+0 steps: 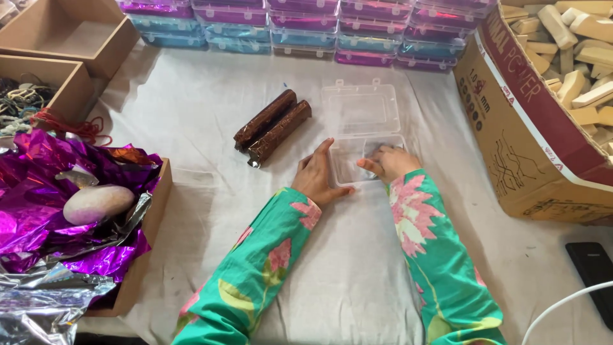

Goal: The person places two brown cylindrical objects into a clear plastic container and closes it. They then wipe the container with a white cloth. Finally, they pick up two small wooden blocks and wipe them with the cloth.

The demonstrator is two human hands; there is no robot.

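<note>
A clear plastic box (359, 112) lies open on the white cloth, its lid flipped back. My left hand (317, 177) rests flat against the box's left side, fingers together. Inside the box's tray, my right hand (389, 163) presses down with its fingers curled; I cannot make out anything in its grip. Two dark brown rolls (272, 126) lie side by side just left of the box, apart from both hands.
Stacked pink and blue plastic boxes (306, 25) line the far edge. A cardboard carton of wooden blocks (543, 128) stands at the right. Purple foil and a pale stone (97, 203) fill a box at the left. A black phone (594, 271) lies at lower right.
</note>
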